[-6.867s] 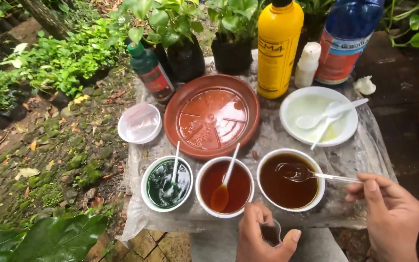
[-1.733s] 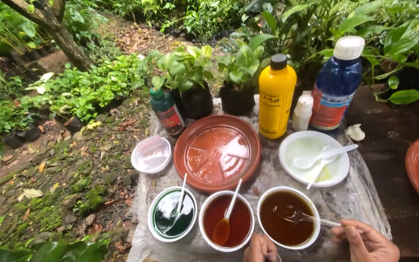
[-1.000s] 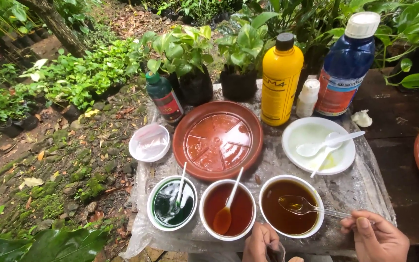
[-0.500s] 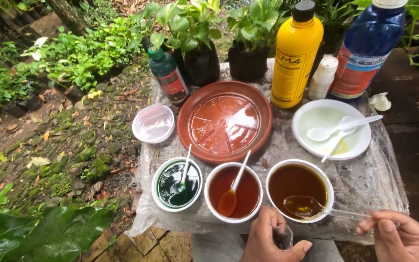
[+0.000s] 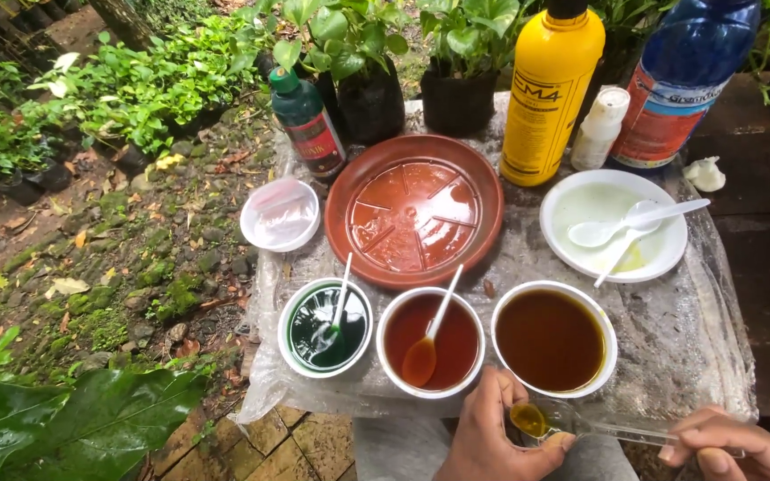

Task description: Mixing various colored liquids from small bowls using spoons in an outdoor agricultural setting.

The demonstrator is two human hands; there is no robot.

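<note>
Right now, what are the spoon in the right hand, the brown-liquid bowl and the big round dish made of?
Spoon: clear plastic by its look, see-through handle, glossy; the right hand pinches its end.
Bowl of brown liquid: white and smooth, glossy rim; plastic or glazed ceramic, cannot tell.
Round dish: reddish-brown, with moulded ribs and a wet sheen; looks like plastic, possibly terracotta.
</note>
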